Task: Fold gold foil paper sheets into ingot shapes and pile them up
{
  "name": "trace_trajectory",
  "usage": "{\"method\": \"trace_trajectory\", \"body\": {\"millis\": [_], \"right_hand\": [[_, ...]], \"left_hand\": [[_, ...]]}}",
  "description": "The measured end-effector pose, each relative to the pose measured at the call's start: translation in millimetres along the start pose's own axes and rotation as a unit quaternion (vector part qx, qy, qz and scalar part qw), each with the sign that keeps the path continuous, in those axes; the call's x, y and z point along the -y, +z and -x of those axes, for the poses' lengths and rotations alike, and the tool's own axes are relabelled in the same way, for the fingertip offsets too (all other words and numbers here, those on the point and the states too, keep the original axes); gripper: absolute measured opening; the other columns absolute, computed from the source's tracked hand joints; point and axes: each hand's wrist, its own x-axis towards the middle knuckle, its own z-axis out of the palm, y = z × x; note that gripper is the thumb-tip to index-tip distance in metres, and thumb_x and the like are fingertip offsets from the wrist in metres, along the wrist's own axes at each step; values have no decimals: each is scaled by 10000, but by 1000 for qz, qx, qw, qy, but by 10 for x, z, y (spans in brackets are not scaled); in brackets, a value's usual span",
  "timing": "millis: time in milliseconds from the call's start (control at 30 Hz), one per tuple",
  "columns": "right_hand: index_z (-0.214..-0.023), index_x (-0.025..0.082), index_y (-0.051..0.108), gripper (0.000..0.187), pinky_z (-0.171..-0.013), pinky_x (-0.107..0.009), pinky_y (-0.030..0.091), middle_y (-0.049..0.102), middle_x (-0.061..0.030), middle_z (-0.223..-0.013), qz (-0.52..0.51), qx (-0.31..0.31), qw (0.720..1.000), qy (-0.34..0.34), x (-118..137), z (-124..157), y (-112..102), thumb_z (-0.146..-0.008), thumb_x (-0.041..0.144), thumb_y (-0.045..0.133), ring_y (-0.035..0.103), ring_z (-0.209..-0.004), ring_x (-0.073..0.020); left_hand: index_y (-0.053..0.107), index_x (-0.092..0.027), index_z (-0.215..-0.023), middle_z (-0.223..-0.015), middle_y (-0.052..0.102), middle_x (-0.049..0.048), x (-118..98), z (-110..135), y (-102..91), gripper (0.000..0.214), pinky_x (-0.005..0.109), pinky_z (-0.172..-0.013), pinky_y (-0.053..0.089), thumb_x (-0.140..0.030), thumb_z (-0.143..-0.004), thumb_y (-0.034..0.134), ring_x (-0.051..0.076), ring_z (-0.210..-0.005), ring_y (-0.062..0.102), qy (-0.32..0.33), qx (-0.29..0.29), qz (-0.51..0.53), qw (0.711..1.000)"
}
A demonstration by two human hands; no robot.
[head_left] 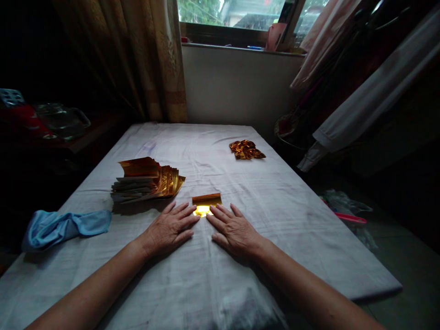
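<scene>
A small sheet of shiny gold foil paper [206, 199] lies on the white cloth in front of me, its far edge raised and its near part bright with reflected light. My left hand [172, 227] rests flat with fingers stretched out, the fingertips at the sheet's left near corner. On the other side, my right hand [235, 229] lies palm down with fingers spread, its fingertips touching the right near corner. Beyond my left hand stands a thick stack of gold foil papers [147, 181]. Several folded gold pieces [246, 150] sit in a heap at the far right.
A blue cloth [68, 227] lies at the left edge of the cloth-covered table [302, 238]. A glass jug [63, 120] stands on a dark side table at left. Clothes [371, 96] hang at right, and a curtain [151, 59] hangs beside the window.
</scene>
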Motion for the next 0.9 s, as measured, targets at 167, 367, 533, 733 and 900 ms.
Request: {"method": "trace_trajectory", "body": {"millis": [167,367,533,733,900], "right_hand": [[-1490,287,445,506,-1184,-597,195,365,-95,-1582,19,-15,999,36,-164,114,-18,-1009,442,463,324,-1467,-302],[-1485,279,453,511,-1184,-591,215,388,-98,-1571,16,-47,998,35,-147,128,45,-1000,436,490,326,-1466,-302],[-1502,279,422,527,-1186,-593,212,352,-92,-1589,15,-50,998,34,-159,130,75,-1001,428,489,308,-1474,-301],[-1475,284,468,505,-1181,-595,220,401,-97,-1564,16,-57,998,34,-160,125,75,-992,427,506,327,-1465,-307],[-1458,278,492,486,-1168,-603,242,413,-104,-1558,17,-65,997,26,-169,141,59,-989,406,516,352,-1451,-320]], "left_hand": [[541,-321,-1397,-1530,473,66,-12,0,-13,459,547,-1167,250,-522,-998,437,296,-1432,396,-1,-3,-6,1000],[695,-232,-1118,-1434,574,94,-306,-148,-64,429,522,-1198,196,-536,-995,419,301,-1390,445,-19,-84,-47,995],[478,-183,-1448,-1499,505,120,-597,-362,114,650,493,-1198,194,-620,-983,358,290,-1414,419,-31,-57,-35,997],[361,-179,-1531,-1556,420,126,-545,-203,182,712,490,-1209,140,-639,-991,291,280,-1454,359,-51,-5,-34,998],[408,-205,-1509,-1538,448,117,-407,25,99,670,476,-1211,130,-623,-991,330,277,-1435,393,-61,-6,-37,997]]}}
